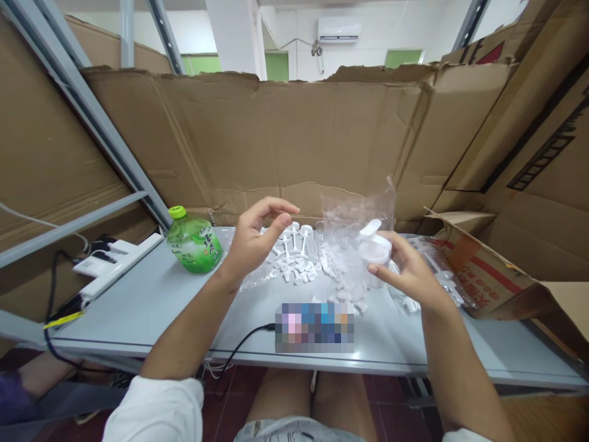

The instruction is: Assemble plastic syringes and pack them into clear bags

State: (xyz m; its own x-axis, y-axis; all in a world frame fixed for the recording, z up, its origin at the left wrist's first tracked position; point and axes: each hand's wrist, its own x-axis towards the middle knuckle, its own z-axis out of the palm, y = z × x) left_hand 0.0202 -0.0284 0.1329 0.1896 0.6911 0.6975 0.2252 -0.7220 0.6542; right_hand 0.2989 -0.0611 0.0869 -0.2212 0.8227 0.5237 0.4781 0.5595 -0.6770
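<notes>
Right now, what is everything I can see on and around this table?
Grey metal table: one, centre.
Green plastic drink bottle: one, lying left on the table.
Small white plastic pump parts: many, mid-table pile.
Clear plastic bag: one, behind the pile.
White pump-top bottle: one, in the right hand.
White power strip: one, far left.
Black cable: one, front edge.
Brown cardboard sheets: several, walling the table.
Open cardboard box: one, right.
Left hand: open, above the pile.
Right hand: gripping.
</notes>
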